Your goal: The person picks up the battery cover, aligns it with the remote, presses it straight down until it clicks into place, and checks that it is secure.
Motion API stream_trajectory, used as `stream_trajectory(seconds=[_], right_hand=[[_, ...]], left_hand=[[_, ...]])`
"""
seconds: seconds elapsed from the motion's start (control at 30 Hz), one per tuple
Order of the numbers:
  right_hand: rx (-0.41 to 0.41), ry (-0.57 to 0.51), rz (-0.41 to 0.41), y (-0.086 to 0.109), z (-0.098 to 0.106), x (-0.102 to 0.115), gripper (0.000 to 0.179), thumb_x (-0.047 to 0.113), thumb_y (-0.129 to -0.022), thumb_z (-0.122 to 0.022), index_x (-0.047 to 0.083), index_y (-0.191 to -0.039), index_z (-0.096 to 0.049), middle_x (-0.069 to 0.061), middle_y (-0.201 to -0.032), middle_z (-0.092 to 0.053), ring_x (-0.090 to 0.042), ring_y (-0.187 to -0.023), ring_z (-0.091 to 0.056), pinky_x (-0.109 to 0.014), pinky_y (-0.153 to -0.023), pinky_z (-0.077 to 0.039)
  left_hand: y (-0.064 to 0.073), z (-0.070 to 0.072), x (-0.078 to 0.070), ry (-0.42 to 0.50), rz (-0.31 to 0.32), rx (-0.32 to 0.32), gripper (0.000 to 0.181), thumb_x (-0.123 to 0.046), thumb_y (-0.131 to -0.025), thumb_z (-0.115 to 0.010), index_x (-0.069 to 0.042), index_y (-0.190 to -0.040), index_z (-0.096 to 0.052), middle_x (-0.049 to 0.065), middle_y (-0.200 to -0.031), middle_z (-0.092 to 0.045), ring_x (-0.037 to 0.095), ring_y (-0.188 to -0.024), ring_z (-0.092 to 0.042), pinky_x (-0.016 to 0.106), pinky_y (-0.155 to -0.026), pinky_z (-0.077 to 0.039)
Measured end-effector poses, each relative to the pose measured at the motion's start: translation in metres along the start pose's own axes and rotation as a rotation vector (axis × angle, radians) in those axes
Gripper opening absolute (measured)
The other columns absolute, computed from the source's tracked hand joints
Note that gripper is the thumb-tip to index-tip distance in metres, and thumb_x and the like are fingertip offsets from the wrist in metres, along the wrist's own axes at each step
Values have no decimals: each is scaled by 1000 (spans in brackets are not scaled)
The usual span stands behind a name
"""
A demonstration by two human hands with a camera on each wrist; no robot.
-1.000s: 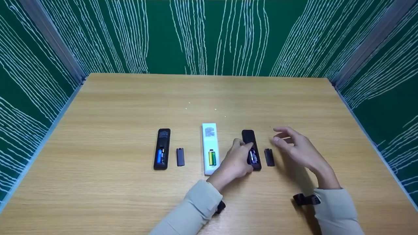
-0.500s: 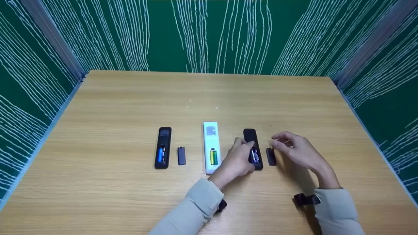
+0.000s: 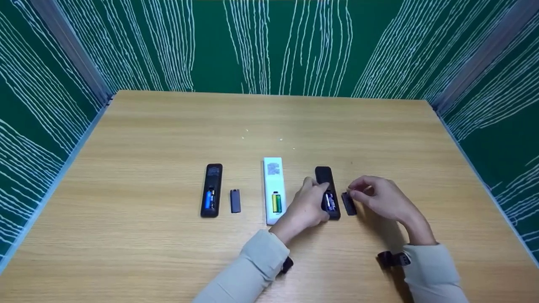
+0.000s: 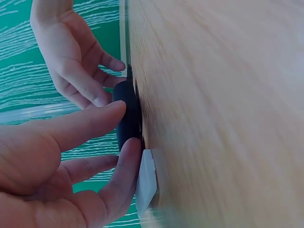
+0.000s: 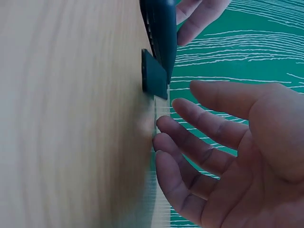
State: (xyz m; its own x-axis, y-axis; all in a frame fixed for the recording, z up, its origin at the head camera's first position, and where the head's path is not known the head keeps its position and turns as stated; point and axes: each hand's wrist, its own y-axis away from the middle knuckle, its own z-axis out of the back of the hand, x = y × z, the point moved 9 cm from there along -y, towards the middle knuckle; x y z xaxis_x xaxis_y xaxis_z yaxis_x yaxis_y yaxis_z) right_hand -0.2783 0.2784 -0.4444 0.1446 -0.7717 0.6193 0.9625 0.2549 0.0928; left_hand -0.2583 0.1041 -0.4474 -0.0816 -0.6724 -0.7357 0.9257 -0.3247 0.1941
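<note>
My left hand (image 3: 304, 206) holds the black remote control (image 3: 323, 173) on the table, thumb and fingers at its sides. The remote lies back up, its battery compartment uncovered with batteries (image 3: 331, 203) inside. Just right of it lies its small black battery cover (image 3: 349, 206), slightly turned. My right hand (image 3: 381, 198) is at the cover's far end, thumb and forefinger tips right by it in the head view. In the right wrist view the loosely bent fingers (image 5: 194, 142) stand beside the upright-looking cover (image 5: 154, 76), with nothing between them.
A white remote (image 3: 273, 181) with yellow and green batteries lies left of my left hand. Farther left are another black remote (image 3: 214, 179), its compartment uncovered, and a dark cover (image 3: 235, 201). Small white specks dot the wooden table (image 3: 168, 252). Green walls stand behind.
My right hand has come down and nearer to the battery cover, its thumb and forefinger closing together. The cover has turned slightly, its far end to the left. My left hand stays on the remote.
</note>
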Motion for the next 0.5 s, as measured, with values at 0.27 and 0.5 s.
stream_trajectory(seconds=[0.27,0.5], right_hand=[[17,16,-15,-3,-6,1,21,18,-100,-74,7,-118,-75,-9,-109,-71,-22,-91,-60,-31,-75,-50],[-11,34,30,-2,-6,8,16,15,-97,-78,9,-112,-78,-7,-104,-69,-20,-87,-56,-29,-71,-46]], left_hand=[[0,1,0,-15,-1,-4,92,6,-78,-88,-9,-159,-49,7,-148,-48,21,-123,-59,21,-100,-53],[-1,0,0,-39,-3,0,93,5,-77,-89,-10,-159,-49,7,-147,-47,22,-118,-60,20,-94,-54]])
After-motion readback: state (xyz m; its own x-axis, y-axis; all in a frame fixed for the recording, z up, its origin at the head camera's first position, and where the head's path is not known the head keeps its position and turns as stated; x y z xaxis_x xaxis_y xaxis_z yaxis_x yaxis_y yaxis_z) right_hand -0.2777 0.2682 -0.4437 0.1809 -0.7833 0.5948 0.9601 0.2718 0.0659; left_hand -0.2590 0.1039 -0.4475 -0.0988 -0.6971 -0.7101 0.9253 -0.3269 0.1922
